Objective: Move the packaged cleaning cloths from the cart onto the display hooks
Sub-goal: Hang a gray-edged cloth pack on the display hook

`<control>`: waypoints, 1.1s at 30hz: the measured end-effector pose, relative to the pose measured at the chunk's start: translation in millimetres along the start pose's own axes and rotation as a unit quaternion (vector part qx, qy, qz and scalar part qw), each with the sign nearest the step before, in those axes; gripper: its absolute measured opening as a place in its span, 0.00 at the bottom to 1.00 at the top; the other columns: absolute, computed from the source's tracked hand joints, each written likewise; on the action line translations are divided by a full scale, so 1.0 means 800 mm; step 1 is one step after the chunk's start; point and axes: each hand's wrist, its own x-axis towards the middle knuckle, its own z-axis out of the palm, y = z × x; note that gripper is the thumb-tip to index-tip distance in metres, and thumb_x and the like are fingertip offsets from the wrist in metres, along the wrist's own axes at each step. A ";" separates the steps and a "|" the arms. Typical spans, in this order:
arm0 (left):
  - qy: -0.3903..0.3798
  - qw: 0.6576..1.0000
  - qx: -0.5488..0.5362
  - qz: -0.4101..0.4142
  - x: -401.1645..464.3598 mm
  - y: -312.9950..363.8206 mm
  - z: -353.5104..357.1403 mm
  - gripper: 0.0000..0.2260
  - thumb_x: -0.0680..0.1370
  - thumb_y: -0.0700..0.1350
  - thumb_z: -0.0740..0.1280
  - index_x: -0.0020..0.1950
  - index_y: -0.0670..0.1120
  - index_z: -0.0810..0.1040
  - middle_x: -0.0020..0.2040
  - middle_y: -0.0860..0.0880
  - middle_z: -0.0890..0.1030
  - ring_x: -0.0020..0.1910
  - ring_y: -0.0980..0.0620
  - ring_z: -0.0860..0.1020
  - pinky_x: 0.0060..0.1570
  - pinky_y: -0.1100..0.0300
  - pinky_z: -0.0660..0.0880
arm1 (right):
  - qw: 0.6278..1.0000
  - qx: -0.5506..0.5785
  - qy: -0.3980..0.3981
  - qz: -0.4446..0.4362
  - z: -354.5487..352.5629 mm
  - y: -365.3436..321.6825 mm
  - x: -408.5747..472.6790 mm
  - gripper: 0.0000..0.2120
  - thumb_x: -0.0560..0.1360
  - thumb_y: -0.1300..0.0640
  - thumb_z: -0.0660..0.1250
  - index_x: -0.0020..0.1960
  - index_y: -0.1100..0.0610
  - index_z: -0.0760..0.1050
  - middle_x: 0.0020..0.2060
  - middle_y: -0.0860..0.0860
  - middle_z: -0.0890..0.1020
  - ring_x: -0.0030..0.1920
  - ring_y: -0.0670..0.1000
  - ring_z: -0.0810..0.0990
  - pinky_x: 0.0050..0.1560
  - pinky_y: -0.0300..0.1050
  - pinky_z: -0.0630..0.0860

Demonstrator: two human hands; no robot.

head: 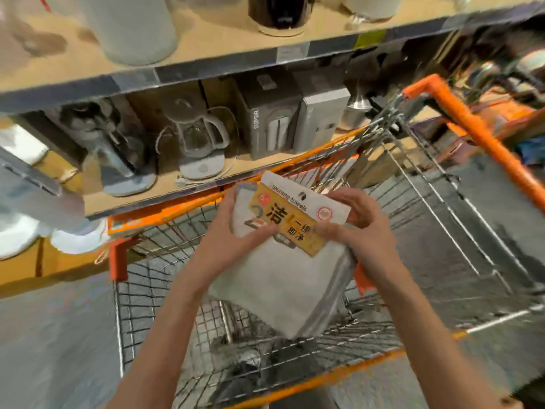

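A pack of grey cleaning cloths (pixel 283 287) with a yellow and white header card is held above the wire cart (pixel 442 231). My left hand (pixel 233 237) grips the pack's left edge, thumb across the front of the card. My right hand (pixel 354 228) pinches the card's right end with its fingers curled round it. The pack hangs tilted, its lower corner pointing down into the cart. No display hooks are in view. The frame is blurred.
The cart has orange trim and an orange handle (pixel 477 134) at the upper right. Behind it runs a wooden shelf (pixel 165 190) with kettles, blenders and grey appliance boxes (pixel 271 125). A higher shelf (pixel 206 51) carries more appliances. Grey floor lies on both sides.
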 end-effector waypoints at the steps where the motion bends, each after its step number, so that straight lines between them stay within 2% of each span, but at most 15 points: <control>1: -0.012 1.000 0.008 0.009 -0.012 0.005 -0.009 0.45 0.61 0.64 0.73 0.72 0.63 0.52 0.65 0.58 0.70 0.58 0.57 0.73 0.58 0.61 0.70 | 1.000 0.013 0.006 -0.006 0.006 -0.009 -0.013 0.22 0.58 0.72 0.76 0.44 0.50 0.78 0.43 0.44 0.82 0.42 0.42 0.83 0.37 0.36 0.78; 3: -0.042 0.998 0.023 0.031 -0.035 0.011 -0.021 0.43 0.56 0.69 0.69 0.68 0.68 0.56 0.68 0.55 0.70 0.61 0.55 0.73 0.60 0.57 0.72 | 0.999 0.022 0.019 -0.020 0.014 -0.022 -0.036 0.20 0.56 0.67 0.76 0.41 0.47 0.80 0.42 0.45 0.83 0.42 0.44 0.83 0.37 0.37 0.78; 5: -0.062 0.997 0.014 0.054 -0.058 0.025 -0.027 0.30 0.57 0.68 0.68 0.53 0.81 0.56 0.61 0.63 0.72 0.53 0.66 0.75 0.48 0.69 0.72 | 0.999 0.026 0.036 -0.024 0.020 -0.035 -0.061 0.19 0.57 0.66 0.76 0.43 0.48 0.80 0.42 0.45 0.83 0.41 0.44 0.83 0.36 0.37 0.78; 7: -0.074 0.995 0.008 0.071 -0.077 0.039 -0.029 0.26 0.61 0.63 0.70 0.45 0.84 0.56 0.52 0.69 0.69 0.44 0.75 0.72 0.38 0.76 0.68 | 0.998 0.032 0.057 -0.022 0.024 -0.045 -0.085 0.19 0.60 0.69 0.76 0.44 0.50 0.79 0.41 0.45 0.84 0.41 0.45 0.84 0.34 0.37 0.78; 9: -0.077 0.992 -0.006 0.099 -0.093 0.045 -0.032 0.26 0.63 0.60 0.72 0.48 0.82 0.60 0.53 0.67 0.71 0.44 0.75 0.73 0.40 0.73 0.71 | 0.995 0.038 0.082 -0.031 0.030 -0.052 -0.109 0.20 0.62 0.68 0.75 0.43 0.45 0.80 0.44 0.46 0.84 0.43 0.47 0.84 0.36 0.39 0.79; 11: -0.076 0.989 -0.034 0.121 -0.109 0.050 -0.031 0.25 0.65 0.59 0.75 0.53 0.73 0.64 0.55 0.64 0.73 0.45 0.75 0.74 0.41 0.71 0.73 | 0.992 0.033 0.112 -0.042 0.037 -0.054 -0.133 0.19 0.61 0.65 0.75 0.42 0.42 0.79 0.48 0.47 0.83 0.48 0.50 0.83 0.40 0.42 0.80; 14: -0.089 0.984 -0.081 0.130 -0.132 0.044 -0.023 0.24 0.64 0.58 0.76 0.55 0.68 0.68 0.57 0.56 0.76 0.48 0.68 0.77 0.42 0.71 0.75 | 0.988 0.024 0.149 -0.044 0.035 -0.053 -0.170 0.18 0.61 0.62 0.75 0.44 0.42 0.79 0.47 0.44 0.82 0.51 0.50 0.82 0.44 0.43 0.81; 16: -0.104 0.983 -0.083 0.123 -0.145 0.032 -0.014 0.28 0.61 0.62 0.75 0.59 0.69 0.69 0.61 0.53 0.77 0.56 0.57 0.78 0.52 0.56 0.77 | 0.988 0.015 0.152 -0.031 0.029 -0.052 -0.197 0.17 0.61 0.60 0.74 0.44 0.41 0.78 0.45 0.43 0.83 0.48 0.49 0.83 0.44 0.42 0.80; 19: -0.134 0.983 -0.085 0.092 -0.167 0.021 0.002 0.36 0.58 0.65 0.76 0.64 0.67 0.67 0.64 0.52 0.77 0.60 0.47 0.77 0.57 0.41 0.75 | 0.984 0.011 0.178 -0.020 0.021 -0.047 -0.241 0.17 0.62 0.61 0.75 0.47 0.46 0.78 0.43 0.46 0.84 0.46 0.50 0.83 0.46 0.44 0.80; 21: -0.159 0.980 -0.096 0.071 -0.181 0.017 0.014 0.43 0.56 0.64 0.77 0.68 0.63 0.64 0.66 0.52 0.75 0.60 0.47 0.77 0.57 0.42 0.75 | 0.976 -0.004 0.216 -0.022 0.016 -0.045 -0.269 0.13 0.67 0.58 0.73 0.49 0.47 0.79 0.47 0.48 0.83 0.50 0.51 0.82 0.51 0.46 0.79; 24: -0.216 0.968 -0.104 0.077 -0.205 0.022 0.038 0.30 0.63 0.51 0.78 0.62 0.57 0.72 0.57 0.54 0.81 0.52 0.51 0.81 0.47 0.52 0.79 | 0.962 -0.002 0.273 -0.019 0.004 -0.040 -0.318 0.10 0.69 0.49 0.69 0.50 0.42 0.78 0.52 0.48 0.81 0.54 0.50 0.80 0.55 0.46 0.76; 27: -0.258 0.955 -0.105 0.100 -0.229 0.036 0.070 0.20 0.65 0.43 0.76 0.51 0.59 0.76 0.45 0.59 0.84 0.44 0.57 0.83 0.38 0.61 0.78 | 0.955 -0.019 0.295 0.001 -0.008 -0.034 -0.374 0.21 0.67 0.44 0.67 0.59 0.38 0.70 0.56 0.41 0.77 0.56 0.40 0.77 0.52 0.35 0.74; 29: -0.277 0.951 -0.096 0.096 -0.241 0.042 0.093 0.23 0.62 0.45 0.79 0.51 0.64 0.77 0.48 0.57 0.84 0.48 0.53 0.83 0.44 0.53 0.80 | 0.948 -0.033 0.315 0.022 -0.011 -0.028 -0.408 0.26 0.67 0.47 0.69 0.61 0.34 0.63 0.59 0.38 0.73 0.55 0.36 0.75 0.49 0.29 0.73; 31: -0.311 0.943 -0.073 0.093 -0.257 0.050 0.116 0.28 0.59 0.52 0.78 0.56 0.64 0.75 0.53 0.54 0.83 0.51 0.49 0.82 0.50 0.44 0.79 | 0.930 -0.050 0.364 0.017 -0.015 -0.019 -0.440 0.32 0.67 0.55 0.75 0.60 0.33 0.60 0.58 0.38 0.73 0.53 0.34 0.75 0.48 0.28 0.72; 33: -0.371 0.921 -0.038 0.113 -0.284 0.057 0.142 0.33 0.57 0.57 0.77 0.61 0.62 0.72 0.55 0.53 0.82 0.53 0.48 0.81 0.53 0.41 0.77 | 0.905 -0.054 0.423 -0.005 -0.023 -0.012 -0.477 0.34 0.65 0.57 0.77 0.59 0.32 0.62 0.58 0.40 0.74 0.56 0.38 0.75 0.52 0.34 0.73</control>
